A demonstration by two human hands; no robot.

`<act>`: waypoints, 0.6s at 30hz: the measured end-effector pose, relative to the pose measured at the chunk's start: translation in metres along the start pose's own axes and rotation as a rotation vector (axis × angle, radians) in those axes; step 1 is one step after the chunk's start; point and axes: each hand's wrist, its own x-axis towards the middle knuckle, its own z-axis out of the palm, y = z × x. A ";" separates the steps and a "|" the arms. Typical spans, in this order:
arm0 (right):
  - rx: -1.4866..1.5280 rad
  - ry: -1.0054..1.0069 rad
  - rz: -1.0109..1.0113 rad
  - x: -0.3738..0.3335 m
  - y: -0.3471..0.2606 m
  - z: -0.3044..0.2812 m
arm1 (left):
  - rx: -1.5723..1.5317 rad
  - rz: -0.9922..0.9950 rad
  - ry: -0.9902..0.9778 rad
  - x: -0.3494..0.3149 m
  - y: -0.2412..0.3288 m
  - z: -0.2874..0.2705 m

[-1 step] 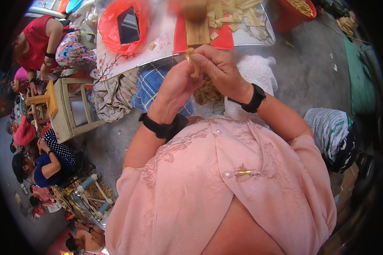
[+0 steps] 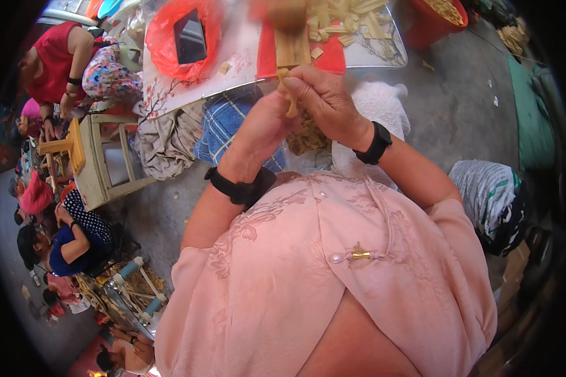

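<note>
Busy workroom, grey concrete floor (image 2: pixel 459 119): short, twisted pale-yellow strip (image 2: pixel 290 104) between both hands

White table with a printed blossom pattern (image 2: pixel 195 83), just beyond the hands. Right hand (image 2: pixel 331 99): narrow pinch, thumb and forefinger on the strip's far part. Left hand (image 2: pixel 268 120): fingers drawn in on the strip's near part; blurred, exact finger placing can't be told.

Key relation: strip lies right of the left hand, left of the right hand, touching both. Neither hand is clearly nearer. Long axis runs roughly away from the body, near end tipped slightly rightward, far end toward the upright rectangular yellow-brown wooden block (image 2: pixel 292 53). Block sits straight ahead of the pinch; strip's far end is just beside its near edge, contact can't be told. Blurred brown object (image 2: pixel 287 16) at the block's far end, kind unclear.

Around the hands: flat red plastic sheet (image 2: pixel 329 61) ahead, under the block; loose heap of pale-yellow strips (image 2: pixel 366 20) ahead and right; red plastic bucket (image 2: pixel 421 30) farther right. Black phone (image 2: pixel 190 39) on a crumpled red plastic bag (image 2: pixel 160 39), ahead and left of the left hand. Blue plaid cloth (image 2: pixel 222 133) near the left hand, white fluffy towel (image 2: pixel 383 107) near the right. Seated person in a blue top (image 2: pixel 66 252) well apart, off to the left.
</note>
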 end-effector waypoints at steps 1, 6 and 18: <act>-0.164 0.033 -0.101 0.003 0.004 -0.002 | -0.001 0.003 0.002 -0.002 -0.001 0.004; -0.131 0.100 -0.013 0.006 0.024 -0.008 | 1.435 0.658 0.341 -0.012 0.003 0.022; -0.004 -0.074 0.227 -0.012 -0.007 -0.004 | 1.352 0.782 0.320 -0.010 0.022 0.016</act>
